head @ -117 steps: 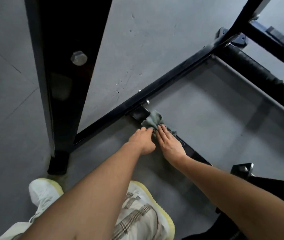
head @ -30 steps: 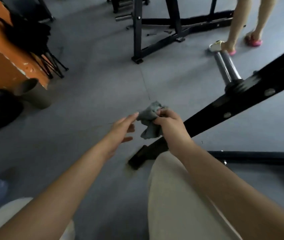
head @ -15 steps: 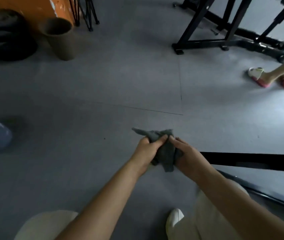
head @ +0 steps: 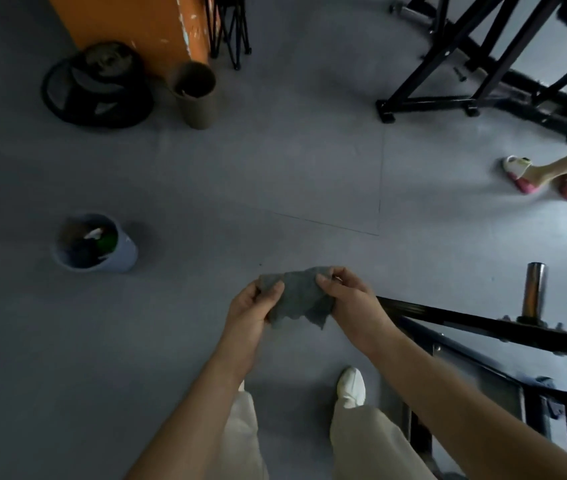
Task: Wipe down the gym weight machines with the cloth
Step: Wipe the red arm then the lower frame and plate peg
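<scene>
A grey cloth (head: 301, 297) is stretched between both of my hands at chest height above the grey floor. My left hand (head: 249, 308) pinches its left edge and my right hand (head: 351, 303) pinches its right edge. The black frame of a weight machine (head: 489, 329) runs off to the right just behind my right wrist, with a chrome post (head: 534, 289) standing on it. The cloth touches no part of the machine.
A light blue bucket (head: 97, 245) with items inside stands on the floor to the left. Further back sit a brown bin (head: 195, 95), a black mesh basket (head: 97, 84) and an orange pillar (head: 129, 22). Another black machine frame (head: 483, 98) and a person's feet (head: 531, 176) are at the right.
I have stood up and turned away from the floor bar I was wiping. The cloth passed into both hands and is now spread wider between them.
</scene>
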A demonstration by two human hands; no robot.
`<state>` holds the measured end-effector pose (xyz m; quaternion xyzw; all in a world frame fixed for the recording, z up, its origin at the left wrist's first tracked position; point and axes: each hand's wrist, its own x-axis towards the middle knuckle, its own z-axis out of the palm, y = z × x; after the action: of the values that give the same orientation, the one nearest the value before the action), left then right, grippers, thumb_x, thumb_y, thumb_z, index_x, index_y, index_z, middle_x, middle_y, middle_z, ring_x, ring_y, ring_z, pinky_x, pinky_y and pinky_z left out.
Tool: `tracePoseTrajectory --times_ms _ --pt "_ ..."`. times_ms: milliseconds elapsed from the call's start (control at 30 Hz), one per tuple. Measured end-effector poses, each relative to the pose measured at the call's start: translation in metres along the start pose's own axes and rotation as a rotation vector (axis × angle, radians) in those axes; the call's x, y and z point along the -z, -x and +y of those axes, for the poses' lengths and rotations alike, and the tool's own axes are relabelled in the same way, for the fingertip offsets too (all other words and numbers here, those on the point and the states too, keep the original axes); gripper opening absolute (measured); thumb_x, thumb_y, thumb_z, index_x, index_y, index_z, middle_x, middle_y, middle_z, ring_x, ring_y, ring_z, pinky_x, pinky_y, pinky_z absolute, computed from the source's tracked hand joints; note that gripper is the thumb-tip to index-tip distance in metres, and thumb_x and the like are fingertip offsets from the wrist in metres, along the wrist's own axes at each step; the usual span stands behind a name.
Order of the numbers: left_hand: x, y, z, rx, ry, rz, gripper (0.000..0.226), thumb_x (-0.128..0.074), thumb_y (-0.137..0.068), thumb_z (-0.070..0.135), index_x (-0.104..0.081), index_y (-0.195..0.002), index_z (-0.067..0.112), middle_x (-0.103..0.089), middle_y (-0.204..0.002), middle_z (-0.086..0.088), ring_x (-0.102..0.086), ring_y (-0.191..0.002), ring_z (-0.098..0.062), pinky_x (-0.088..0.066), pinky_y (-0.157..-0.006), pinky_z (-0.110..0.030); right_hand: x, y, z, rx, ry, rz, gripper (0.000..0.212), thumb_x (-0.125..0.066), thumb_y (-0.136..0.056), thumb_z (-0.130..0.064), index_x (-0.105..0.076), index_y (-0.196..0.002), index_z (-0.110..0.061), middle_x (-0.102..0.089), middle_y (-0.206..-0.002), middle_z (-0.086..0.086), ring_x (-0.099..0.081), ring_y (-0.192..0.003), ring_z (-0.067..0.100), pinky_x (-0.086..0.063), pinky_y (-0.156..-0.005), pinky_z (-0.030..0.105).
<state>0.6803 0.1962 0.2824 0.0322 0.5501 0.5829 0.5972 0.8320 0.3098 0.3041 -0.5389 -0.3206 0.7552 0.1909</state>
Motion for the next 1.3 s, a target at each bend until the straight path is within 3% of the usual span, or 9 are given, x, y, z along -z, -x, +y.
tracePoseTrajectory --times_ms 67,267,467,567,667,833,967,1133,1300 --pt "0.000 0.032 0.056 -0.065 -0.047 0.035 0.022 -0.072 -0.090 0.015 -0.070 -0.108 0.003 -0.077 -0.105 -0.013 -0.073 -0.097 -0.029 -0.059 -0.079 -0.030 -0.035 0.039 -0.037 0.086 -0.012 0.006 0.015 -0.065 -0.097 0.002 -0.064 -0.111 -0.003 -0.074 -0.108 0.018 -0.069 -0.107 0.038 -0.061 -0.082 0.036" --pt "-0.025 0.092 0.187 -0.255 -0.245 -0.061 0.012 -0.070 -0.092 0.001 -0.075 -0.099 0.010 -0.079 -0.097 -0.002 -0.074 -0.091 -0.012 -0.056 -0.077 -0.021 -0.086 0.120 -0.135 0.223 0.056 -0.130 0.052 -0.063 -0.099 -0.001 -0.056 -0.146 -0.024 -0.072 -0.128 0.014 -0.069 -0.120 0.029 -0.055 -0.102 0.041" --pt "-0.090 0.108 0.272 -0.492 -0.553 -0.154 0.026 -0.090 -0.077 0.028 -0.077 -0.091 0.011 -0.058 -0.135 0.011 -0.059 -0.124 -0.009 -0.053 -0.099 -0.032 -0.077 0.176 -0.209 0.423 0.234 0.134 0.031 -0.074 -0.095 -0.009 -0.072 -0.122 -0.024 -0.076 -0.117 0.003 -0.071 -0.113 0.020 -0.057 -0.087 0.023" --pt "-0.142 0.099 0.302 -0.547 -0.598 -0.349 0.014 -0.087 -0.082 0.015 -0.073 -0.082 0.011 -0.060 -0.135 0.019 -0.058 -0.126 -0.006 -0.052 -0.101 -0.029 -0.049 0.189 -0.244 0.505 0.385 0.234 0.037 -0.083 -0.086 -0.008 -0.073 -0.112 -0.033 -0.076 -0.107 0.002 -0.074 -0.101 0.021 -0.061 -0.087 0.034" --pt "-0.202 0.085 0.325 -0.524 -0.633 -0.474 0.012 -0.085 -0.082 0.008 -0.075 -0.081 0.012 -0.075 -0.110 0.006 -0.070 -0.107 -0.018 -0.058 -0.091 -0.033 -0.015 0.194 -0.274 0.555 0.537 0.338 0.030 -0.083 -0.086 -0.012 -0.076 -0.088 -0.042 -0.071 -0.098 0.001 -0.071 -0.091 0.025 -0.057 -0.087 0.054" --pt "-0.296 0.047 0.361 -0.462 -0.650 -0.597 0.020 -0.084 -0.084 0.007 -0.078 -0.101 0.017 -0.079 -0.100 -0.004 -0.074 -0.099 -0.019 -0.059 -0.088 -0.028 0.028 0.191 -0.340 0.633 0.266 0.322 0.010 -0.074 -0.089 -0.023 -0.076 -0.098 -0.018 -0.068 -0.103 0.017 -0.066 -0.101 0.031 -0.049 -0.097 0.049" --pt "-0.357 0.020 0.387 -0.433 -0.652 -0.771 0.033 -0.075 -0.089 -0.004 -0.075 -0.113 0.018 -0.079 -0.106 -0.003 -0.074 -0.102 -0.019 -0.058 -0.086 -0.026 0.054 0.177 -0.386 0.659 0.102 0.273 0.039 -0.063 -0.085 -0.028 -0.065 -0.111 0.002 -0.066 -0.106 0.023 -0.062 -0.103 0.033 -0.046 -0.095 0.043" --pt "-0.439 -0.011 0.405 -0.440 -0.673 -0.895 0.044 -0.071 -0.095 0.004 -0.074 -0.117 0.042 -0.075 -0.115 -0.001 -0.071 -0.109 -0.020 -0.059 -0.088 -0.031 0.091 0.160 -0.443 0.626 -0.189 0.334 0.047 -0.079 -0.086 -0.039 -0.067 -0.120 -0.009 -0.071 -0.119 0.009 -0.066 -0.115 0.028 -0.055 -0.097 0.040" --pt "-0.510 -0.043 0.415 -0.370 -0.650 -1.036 0.037 -0.059 -0.102 0.002 -0.067 -0.127 0.027 -0.073 -0.121 -0.003 -0.070 -0.112 -0.021 -0.062 -0.085 -0.039 0.116 0.146 -0.485 0.600 -0.213 0.376 0.059 -0.086 -0.081 -0.023 -0.063 -0.132 -0.002 -0.073 -0.125 0.014 -0.069 -0.119 0.032 -0.054 -0.106 0.047"
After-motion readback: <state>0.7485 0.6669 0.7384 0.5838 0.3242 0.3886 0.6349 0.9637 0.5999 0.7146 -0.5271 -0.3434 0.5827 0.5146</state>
